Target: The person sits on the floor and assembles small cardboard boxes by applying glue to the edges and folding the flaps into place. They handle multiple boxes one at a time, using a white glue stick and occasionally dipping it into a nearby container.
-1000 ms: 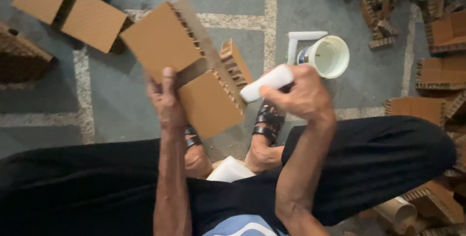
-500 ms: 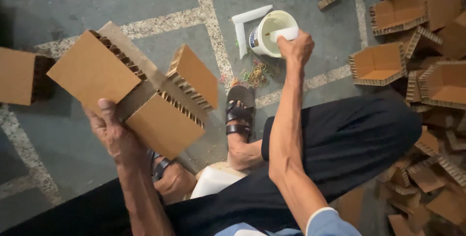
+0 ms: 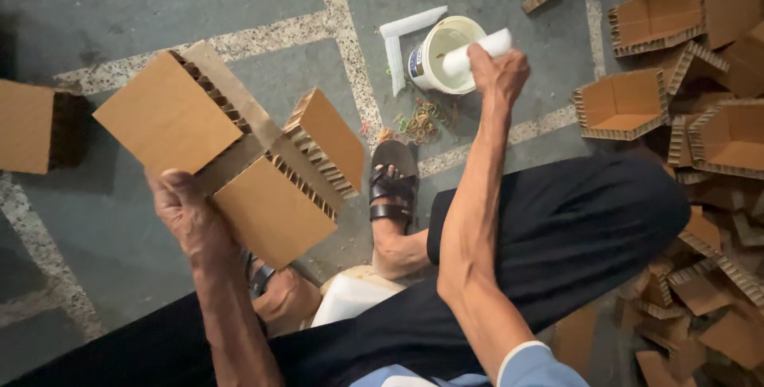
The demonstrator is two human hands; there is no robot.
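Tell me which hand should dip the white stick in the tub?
Right. The right hand already holds the white stick at the tub; the left hand grips the cardboard piece.

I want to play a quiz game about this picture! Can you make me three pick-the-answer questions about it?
1. Where is the white bucket?
A. On the floor, past the sandalled foot
B. On the person's lap
C. On a shelf

2. What colour is the stick in the right hand?
A. Red
B. White
C. Green

3. How is the cardboard piece in the left hand?
A. Rolled into a ball
B. Lying on the floor
C. Held up, unfolded, above the floor

Answers: 1 A, it stands on the grey floor. 2 B, it looks white. 3 C, the left hand grips its lower edge.
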